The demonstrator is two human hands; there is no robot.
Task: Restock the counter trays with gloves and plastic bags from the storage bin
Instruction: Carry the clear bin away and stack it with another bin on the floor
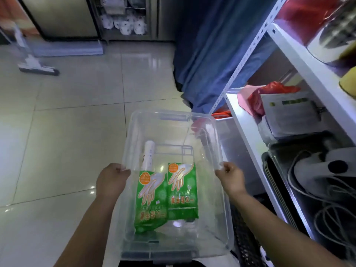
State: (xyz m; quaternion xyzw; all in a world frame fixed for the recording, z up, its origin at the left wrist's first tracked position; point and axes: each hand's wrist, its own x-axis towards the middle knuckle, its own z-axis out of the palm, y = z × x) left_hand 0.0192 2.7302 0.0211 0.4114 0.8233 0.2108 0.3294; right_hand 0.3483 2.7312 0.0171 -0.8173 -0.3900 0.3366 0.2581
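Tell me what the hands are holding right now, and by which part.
Both hold the clear storage bin by its long rims: the left hand grips the left rim, the right hand the right rim.

Clear storage bin [174,120] held over tiled floor [77,122]

Its side rims are gripped by left hand [111,179] and right hand [231,179]; two green glove packets [182,189] and a white roll [148,156] are contained.

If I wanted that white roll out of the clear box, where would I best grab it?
Probably round its far half, coming straight down from above. The white roll lies flat beside the left wall of the clear bin, with its near end at the left green glove packet, so only the far half looks free.
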